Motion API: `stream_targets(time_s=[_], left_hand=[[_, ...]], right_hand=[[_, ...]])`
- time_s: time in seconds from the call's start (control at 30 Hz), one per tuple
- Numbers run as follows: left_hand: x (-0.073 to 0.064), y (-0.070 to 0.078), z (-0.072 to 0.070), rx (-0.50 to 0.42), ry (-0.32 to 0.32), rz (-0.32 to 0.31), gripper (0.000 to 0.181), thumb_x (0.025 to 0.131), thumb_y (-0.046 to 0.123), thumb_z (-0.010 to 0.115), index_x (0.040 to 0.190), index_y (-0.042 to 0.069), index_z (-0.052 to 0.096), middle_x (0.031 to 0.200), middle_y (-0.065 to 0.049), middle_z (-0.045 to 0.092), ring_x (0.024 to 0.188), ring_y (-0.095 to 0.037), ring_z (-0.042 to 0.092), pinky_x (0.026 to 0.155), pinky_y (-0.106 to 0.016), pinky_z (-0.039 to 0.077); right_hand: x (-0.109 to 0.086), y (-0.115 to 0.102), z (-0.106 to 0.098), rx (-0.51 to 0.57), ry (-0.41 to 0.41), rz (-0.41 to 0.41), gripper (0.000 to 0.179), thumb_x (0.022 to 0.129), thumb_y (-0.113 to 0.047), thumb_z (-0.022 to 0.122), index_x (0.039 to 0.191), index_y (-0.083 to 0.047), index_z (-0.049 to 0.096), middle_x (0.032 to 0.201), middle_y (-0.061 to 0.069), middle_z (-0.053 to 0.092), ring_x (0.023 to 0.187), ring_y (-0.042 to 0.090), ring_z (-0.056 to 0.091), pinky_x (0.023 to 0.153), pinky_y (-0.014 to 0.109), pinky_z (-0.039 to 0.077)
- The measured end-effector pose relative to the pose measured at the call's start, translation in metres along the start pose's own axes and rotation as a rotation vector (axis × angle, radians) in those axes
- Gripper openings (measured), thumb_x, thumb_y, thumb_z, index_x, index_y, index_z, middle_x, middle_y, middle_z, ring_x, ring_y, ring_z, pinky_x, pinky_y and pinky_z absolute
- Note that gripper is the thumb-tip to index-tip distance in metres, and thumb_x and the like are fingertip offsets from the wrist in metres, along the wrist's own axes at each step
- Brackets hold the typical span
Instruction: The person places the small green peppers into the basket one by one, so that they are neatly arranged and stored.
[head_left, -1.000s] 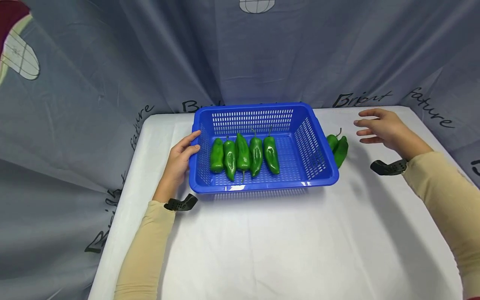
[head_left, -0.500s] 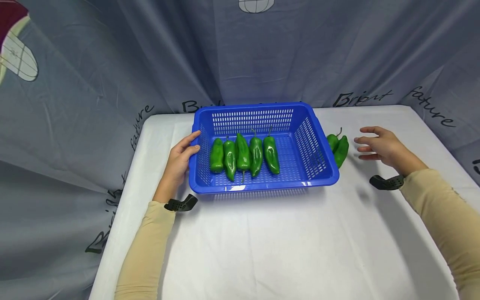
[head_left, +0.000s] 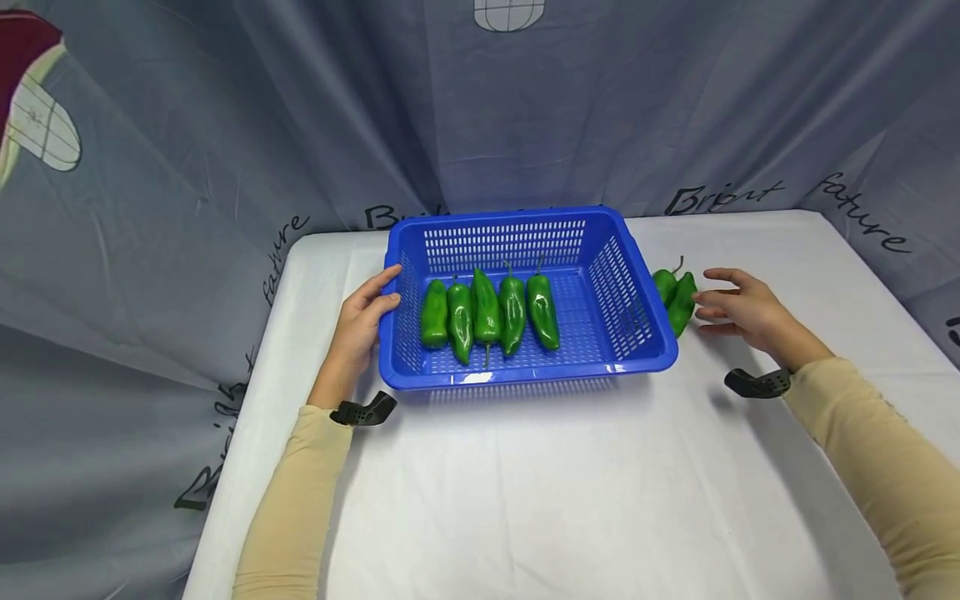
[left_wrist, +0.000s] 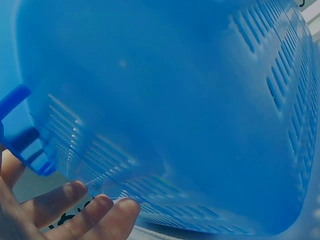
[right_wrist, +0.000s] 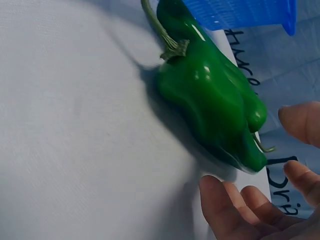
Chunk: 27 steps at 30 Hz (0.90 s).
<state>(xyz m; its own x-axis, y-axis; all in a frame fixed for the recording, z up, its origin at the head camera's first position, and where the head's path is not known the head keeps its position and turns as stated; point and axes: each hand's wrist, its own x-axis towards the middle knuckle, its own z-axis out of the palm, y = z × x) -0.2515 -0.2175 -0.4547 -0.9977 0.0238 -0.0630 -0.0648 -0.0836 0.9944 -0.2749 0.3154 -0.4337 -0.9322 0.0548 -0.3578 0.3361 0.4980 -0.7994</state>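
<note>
A blue plastic basket (head_left: 525,380) with slotted walls stands on the white table. Several glossy green peppers (head_left: 487,310) lie side by side inside it, mostly toward its left half. My left hand (head_left: 356,329) grips the basket's left rim; the left wrist view shows fingertips (left_wrist: 120,217) close to the slotted outer wall. Outside the basket's right wall lie two more green peppers (head_left: 681,307), one partly hidden by the basket. My right hand (head_left: 750,317) hovers just right of these, fingers spread and holding nothing. Seen from the right wrist, the nearer pepper (right_wrist: 207,95) lies before my fingertips.
The white tabletop (head_left: 525,500) extends in front of the basket. A grey curtain (head_left: 525,125) with black lettering hangs around the table's back and sides, close behind the basket's far rim.
My right hand has come down toward the near side, then left, closer to the two loose peppers. The left hand, basket and peppers have stayed in place.
</note>
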Motion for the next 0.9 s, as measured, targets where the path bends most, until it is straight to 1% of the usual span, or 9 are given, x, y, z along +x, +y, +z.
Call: stream_targets(time_s=[0.07, 0.13, 0.23, 0.3, 0.5, 0.57, 0.73, 0.8, 0.9], left_hand=[[0.0, 0.0, 0.0, 0.004, 0.003, -0.003, 0.051, 0.103, 0.008, 0.05, 0.154, 0.011, 0.046, 0.165, -0.006, 0.038, 0.148, -0.026, 0.042, 0.121, -0.046, 0.039], [0.0, 0.0, 0.0, 0.013, 0.005, -0.004, 0.051, 0.103, 0.009, 0.05, 0.154, 0.011, 0.046, 0.165, -0.006, 0.037, 0.148, -0.026, 0.042, 0.121, -0.046, 0.039], [0.0, -0.001, 0.0, 0.03, 0.008, -0.005, 0.05, 0.103, 0.01, 0.051, 0.154, 0.012, 0.046, 0.165, -0.005, 0.037, 0.15, -0.026, 0.041, 0.121, -0.045, 0.039], [-0.001, -0.001, 0.0, 0.038, 0.011, -0.007, 0.05, 0.104, 0.011, 0.051, 0.153, 0.013, 0.047, 0.165, -0.005, 0.037, 0.149, -0.026, 0.041, 0.121, -0.045, 0.04], [-0.001, -0.001, 0.0, 0.039, 0.014, -0.013, 0.05, 0.104, 0.012, 0.05, 0.154, 0.014, 0.047, 0.165, -0.005, 0.038, 0.146, -0.026, 0.045, 0.119, -0.045, 0.042], [-0.002, -0.001, 0.0, 0.046, 0.013, -0.015, 0.05, 0.104, 0.012, 0.05, 0.154, 0.014, 0.046, 0.165, -0.004, 0.037, 0.146, -0.026, 0.045, 0.119, -0.045, 0.042], [-0.002, -0.001, 0.0, 0.042, 0.013, -0.01, 0.05, 0.104, 0.012, 0.05, 0.154, 0.014, 0.047, 0.165, -0.005, 0.038, 0.145, -0.026, 0.045, 0.118, -0.045, 0.043], [-0.002, -0.001, 0.0, 0.041, 0.014, -0.006, 0.05, 0.104, 0.012, 0.051, 0.154, 0.014, 0.047, 0.164, -0.005, 0.039, 0.144, -0.026, 0.046, 0.117, -0.042, 0.045], [-0.002, -0.001, 0.0, 0.043, 0.011, -0.006, 0.05, 0.104, 0.012, 0.051, 0.154, 0.014, 0.047, 0.164, -0.005, 0.039, 0.144, -0.026, 0.047, 0.112, -0.033, 0.05]], right_hand=[[0.0, 0.002, 0.003, 0.007, 0.0, -0.004, 0.083, 0.102, -0.028, 0.06, 0.163, -0.005, 0.009, 0.121, 0.001, 0.05, 0.084, -0.002, 0.065, 0.082, 0.03, 0.063], [0.0, 0.003, 0.006, 0.013, -0.002, -0.003, 0.083, 0.102, -0.028, 0.06, 0.163, -0.005, 0.009, 0.134, 0.012, 0.049, 0.085, -0.002, 0.063, 0.083, 0.029, 0.063], [0.0, 0.004, 0.009, 0.01, -0.002, 0.0, 0.083, 0.102, -0.027, 0.06, 0.164, -0.006, 0.009, 0.155, 0.029, 0.033, 0.085, -0.004, 0.06, 0.084, 0.03, 0.063], [0.0, 0.004, 0.011, 0.004, 0.001, -0.002, 0.083, 0.102, -0.027, 0.06, 0.164, -0.007, 0.008, 0.162, 0.033, 0.023, 0.084, -0.005, 0.059, 0.083, 0.03, 0.063], [0.002, 0.003, 0.016, -0.006, 0.006, -0.019, 0.079, 0.103, -0.026, 0.059, 0.163, -0.005, 0.011, 0.161, 0.036, 0.024, 0.08, -0.009, 0.058, 0.077, 0.024, 0.062], [0.003, 0.002, 0.018, -0.025, 0.017, -0.016, 0.079, 0.103, -0.027, 0.058, 0.163, -0.005, 0.013, 0.16, 0.037, 0.025, 0.084, -0.004, 0.06, 0.077, 0.025, 0.063], [0.006, -0.001, 0.024, -0.061, 0.047, -0.012, 0.079, 0.102, -0.031, 0.058, 0.163, -0.004, 0.015, 0.159, 0.039, 0.027, 0.106, 0.022, 0.059, 0.079, 0.033, 0.064], [0.006, -0.003, 0.026, -0.07, 0.05, -0.015, 0.078, 0.102, -0.031, 0.058, 0.162, -0.003, 0.016, 0.159, 0.039, 0.027, 0.106, 0.023, 0.059, 0.078, 0.033, 0.065], [0.007, -0.004, 0.027, -0.091, 0.053, -0.014, 0.077, 0.102, -0.031, 0.059, 0.161, -0.002, 0.019, 0.158, 0.039, 0.03, 0.101, 0.02, 0.061, 0.077, 0.033, 0.065]])
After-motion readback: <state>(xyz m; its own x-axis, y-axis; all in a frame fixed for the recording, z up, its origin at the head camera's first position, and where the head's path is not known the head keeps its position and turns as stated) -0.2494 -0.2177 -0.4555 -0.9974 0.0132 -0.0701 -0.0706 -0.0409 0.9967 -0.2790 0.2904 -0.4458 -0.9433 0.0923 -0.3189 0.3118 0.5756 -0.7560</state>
